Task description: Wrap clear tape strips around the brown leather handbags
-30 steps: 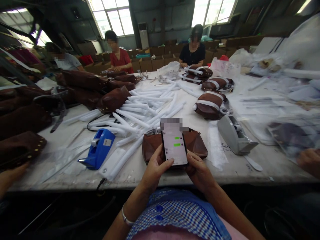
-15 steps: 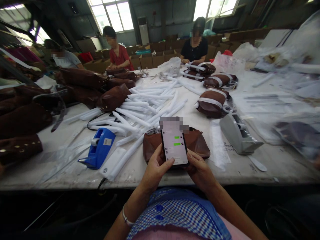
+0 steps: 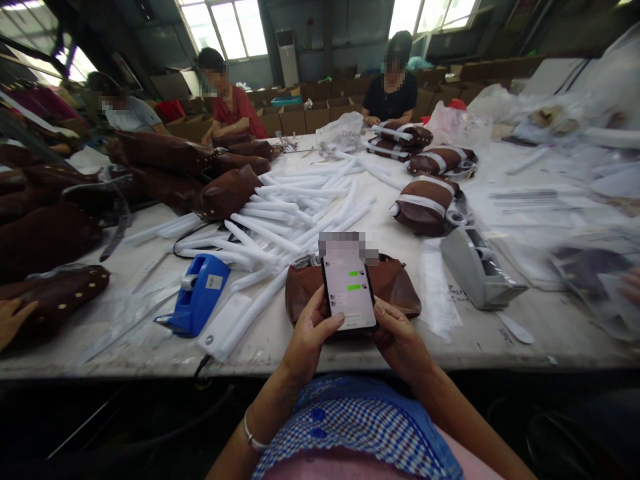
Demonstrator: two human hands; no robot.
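Observation:
A smartphone point(image 3: 350, 293) with a chat showing on its lit screen is held upright in front of me. My left hand point(image 3: 311, 333) grips its left side, the thumb lying on the lower part of the screen. On the other side, the fingers of my right hand point(image 3: 397, 333) close on the phone's lower right edge. Behind the phone, on the table, lies a brown leather bag point(image 3: 395, 287), partly hidden by the phone and my hands.
A blue tape dispenser point(image 3: 200, 293) stands to the left, a grey one point(image 3: 480, 270) to the right. White padded tubes point(image 3: 295, 213) are heaped mid-table. Brown bags point(image 3: 165, 160) pile up at left; wrapped bags point(image 3: 425, 203) sit at right. Several co-workers are around, one hand point(image 3: 15, 320) at far left.
At the far left, a co-worker's hand has come into view on a brown bag, which has shifted right. My thumb has moved slightly left on the screen.

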